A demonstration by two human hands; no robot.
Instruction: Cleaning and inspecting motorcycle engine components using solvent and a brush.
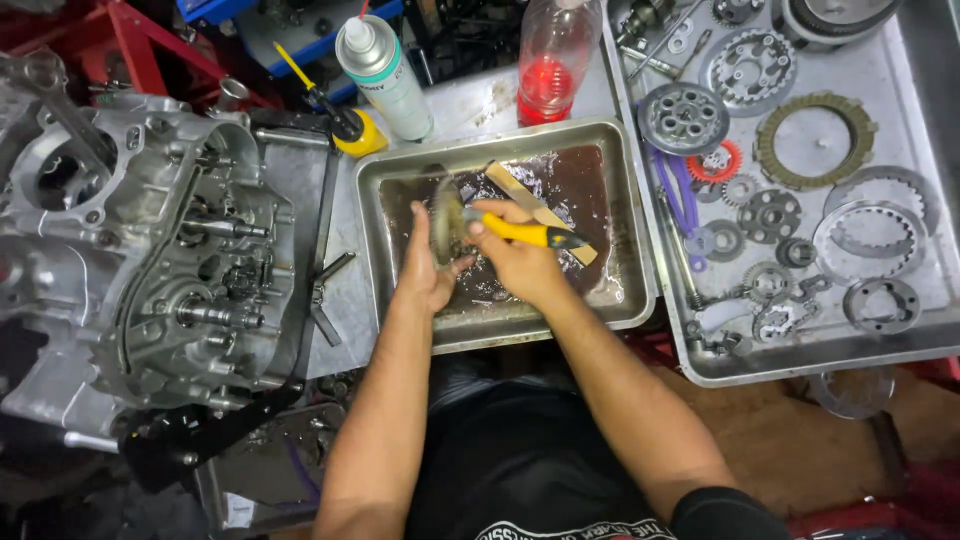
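Observation:
My left hand (428, 262) holds a round metal disc part (447, 215) on edge over the dark liquid in a steel wash tray (395, 170). My right hand (520, 262) grips a yellow-handled brush (530, 234), its head pressed against the disc. Motion blurs the disc, so its detail is unclear. A flat tan strip (520, 190) lies slanted in the tray behind the brush.
An open engine crankcase (150, 250) sits at the left. A larger tray (880, 60) at the right holds several clutch plates, gears and rings. Behind the wash tray stand a spray can (385, 75), a bottle with red fluid (550, 60) and a yellow oil can (355, 130).

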